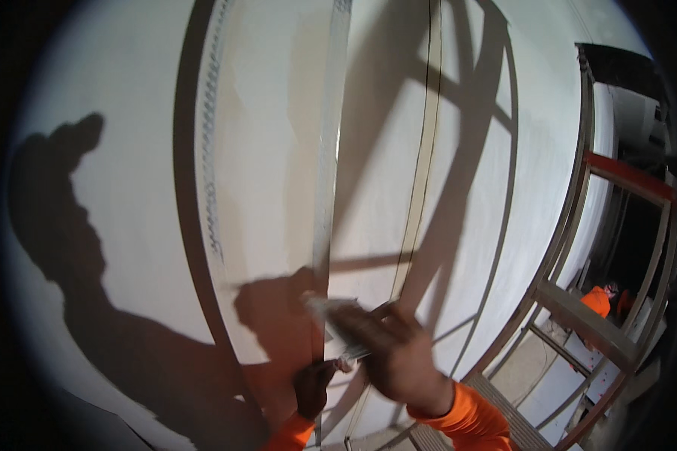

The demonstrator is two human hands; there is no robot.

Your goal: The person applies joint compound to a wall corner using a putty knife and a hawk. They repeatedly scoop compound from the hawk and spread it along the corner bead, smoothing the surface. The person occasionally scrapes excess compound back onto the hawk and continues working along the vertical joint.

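My right hand [402, 357] is closed on a flat trowel-like tool [331, 316], blurred by motion, raised at the lower middle in front of a vertical metal strip [329, 150] on the white wall [271, 113]. My left hand [316, 383], lower and further left, is closed on a second tool [344, 363], partly hidden, with pale material on it, just beneath the first. A perforated bead [210, 150] runs up the wall to the left, and a narrow beige strip [429, 113] to the right. Shadows of a head, arms and a frame fall across the wall.
A metal scaffold frame [587, 353] with a red rail [628, 177] stands on the right, with a ribbed platform [504, 417] low beside my right arm. Beyond it, further down, a person in orange [594, 301] is bent over near pale boards [549, 402] on the floor.
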